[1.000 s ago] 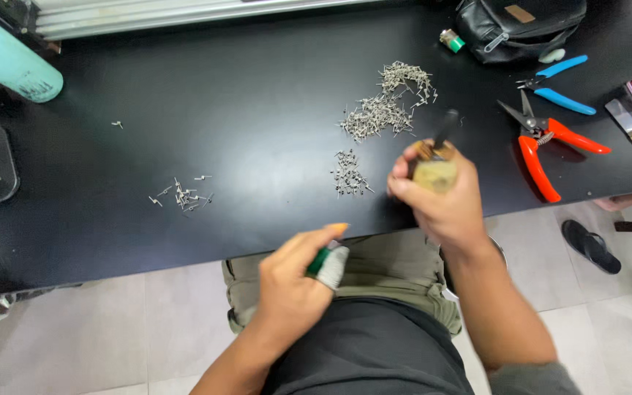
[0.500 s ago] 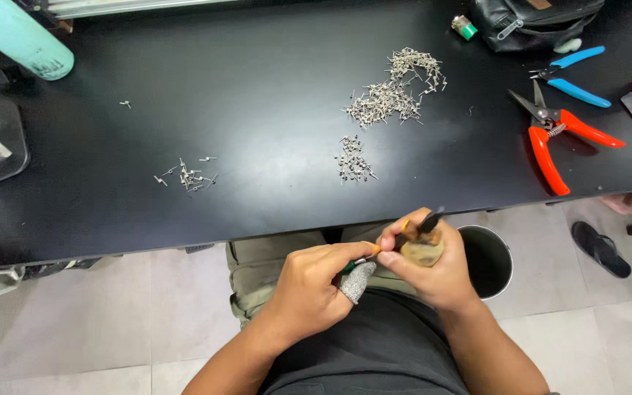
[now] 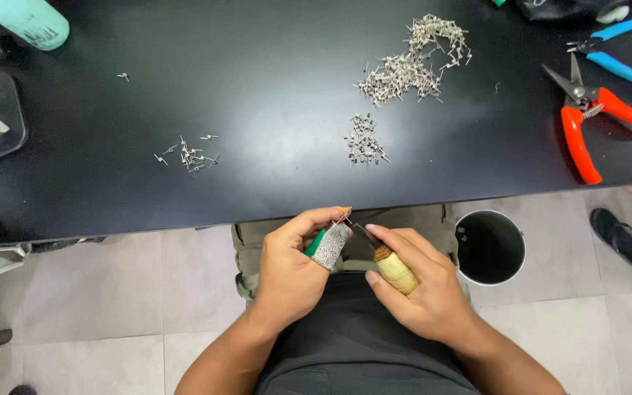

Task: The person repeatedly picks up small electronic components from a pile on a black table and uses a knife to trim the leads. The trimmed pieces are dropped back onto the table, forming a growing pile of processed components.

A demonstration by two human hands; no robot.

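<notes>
Just below the near edge of the black table (image 3: pixel 184 58), at the centre of the frame, the right hand (image 3: pixel 422 292) is closed around a small knife (image 3: pixel 383 257) with a pale wooden handle. Its long axis runs diagonally, the handle lying low and right in the palm and the dark blade pointing up and left toward the other hand. The left hand (image 3: pixel 290 274) pinches a tiny metal pin (image 3: pixel 343 216) between thumb and forefinger; the thumb wears a grey mesh guard (image 3: pixel 330 246) with a green band at its base. The blade tip sits just beside the guard, under the pinched pin. The pin itself is very small and hard to make out, and most of the blade is covered by the right thumb and forefinger. On the table, a large heap of pins (image 3: pixel 411 62) lies at upper right, a smaller cluster (image 3: pixel 363 146) below it, and a scattered group (image 3: pixel 192 155) to the left. Orange-handled snips (image 3: pixel 587 124) and blue-handled cutters (image 3: pixel 616 47) lie at the right edge, partly cut off. A dark round bin (image 3: pixel 490 249) stands on the floor at right.
</notes>
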